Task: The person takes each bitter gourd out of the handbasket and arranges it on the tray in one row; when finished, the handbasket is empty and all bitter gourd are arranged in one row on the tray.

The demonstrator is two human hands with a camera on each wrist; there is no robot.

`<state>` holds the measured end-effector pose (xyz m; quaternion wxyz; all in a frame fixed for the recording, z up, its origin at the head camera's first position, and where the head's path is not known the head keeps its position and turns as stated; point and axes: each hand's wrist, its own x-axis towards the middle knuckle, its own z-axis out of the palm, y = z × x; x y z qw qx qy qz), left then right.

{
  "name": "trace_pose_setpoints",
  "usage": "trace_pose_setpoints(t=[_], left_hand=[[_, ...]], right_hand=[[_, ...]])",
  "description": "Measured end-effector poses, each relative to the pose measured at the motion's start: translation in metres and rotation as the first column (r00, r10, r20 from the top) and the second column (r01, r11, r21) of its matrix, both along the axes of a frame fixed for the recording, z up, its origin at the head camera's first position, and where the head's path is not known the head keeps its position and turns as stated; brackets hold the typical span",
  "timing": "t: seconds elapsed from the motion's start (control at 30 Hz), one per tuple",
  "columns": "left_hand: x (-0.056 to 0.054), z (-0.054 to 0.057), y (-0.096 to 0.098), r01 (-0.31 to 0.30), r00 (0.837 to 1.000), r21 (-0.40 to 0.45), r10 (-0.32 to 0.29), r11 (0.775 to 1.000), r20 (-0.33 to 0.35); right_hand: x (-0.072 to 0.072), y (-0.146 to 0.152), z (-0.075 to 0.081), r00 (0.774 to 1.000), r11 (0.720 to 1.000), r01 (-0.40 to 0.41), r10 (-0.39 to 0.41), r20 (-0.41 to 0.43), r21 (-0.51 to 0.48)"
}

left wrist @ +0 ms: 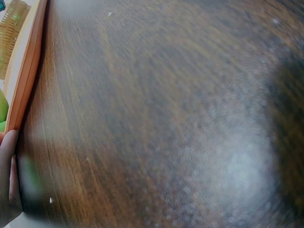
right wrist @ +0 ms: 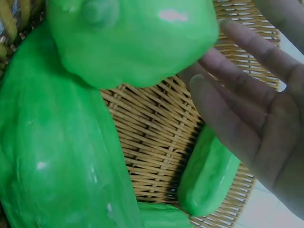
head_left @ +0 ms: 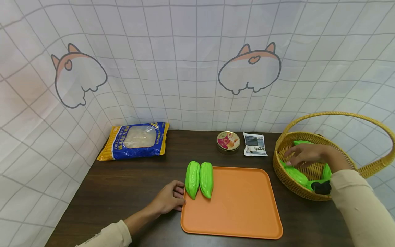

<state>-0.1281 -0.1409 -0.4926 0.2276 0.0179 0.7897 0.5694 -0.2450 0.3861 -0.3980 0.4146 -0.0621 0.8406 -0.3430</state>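
Note:
My left hand [head_left: 169,197] holds the left edge of an orange tray [head_left: 240,202], its fingers and thumb at the rim. Two bright green, ridged, pod-shaped vegetables [head_left: 192,180] lie side by side on the tray's upper left. Over on the right, my right hand [head_left: 308,154] is inside a wicker basket [head_left: 285,181], fingers spread and loosely bent. In the right wrist view, its fingertips are close beside a rounded green vegetable [right wrist: 137,42]; whether they touch is unclear. A larger green vegetable [right wrist: 57,142] and a smaller green piece [right wrist: 209,175] are also in the basket.
The basket's tall arched handle [head_left: 333,113] stands upright. At the back are a blue and yellow food bag [head_left: 139,140], a round tin [head_left: 228,141] and a small white packet [head_left: 254,144]. A white gridded curtain [head_left: 197,68] hangs behind the dark wooden table [head_left: 135,175].

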Motion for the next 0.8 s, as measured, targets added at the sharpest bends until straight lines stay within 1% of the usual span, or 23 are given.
trace_pose_setpoints(t=[0.13, 0.57, 0.67, 0.8], left_hand=[[-0.0001, -0.0005, -0.0001, 0.000, 1.000, 0.003, 0.000, 1.000, -0.001], [-0.0001, -0.0006, 0.0002, 0.007, 1.000, 0.005, -0.007, 1.000, -0.006], [-0.0002, -0.0011, 0.0002, 0.005, 1.000, 0.003, -0.005, 1.000, -0.004], [-0.0004, -0.0011, 0.0005, 0.001, 1.000, -0.005, -0.001, 1.000, -0.004]], right_hand=[[0.0002, -0.0019, -0.0010, 0.999, 1.000, 0.006, -0.006, 0.036, 0.003], [0.0007, -0.0067, -0.0078, 0.997, 0.998, 0.018, -0.023, 0.076, 0.067], [0.0003, -0.0067, -0.0076, 0.997, 0.997, 0.008, -0.014, 0.079, 0.077], [0.0005, -0.0049, -0.0054, 0.998, 0.994, -0.036, 0.031, 0.048, 0.100]])
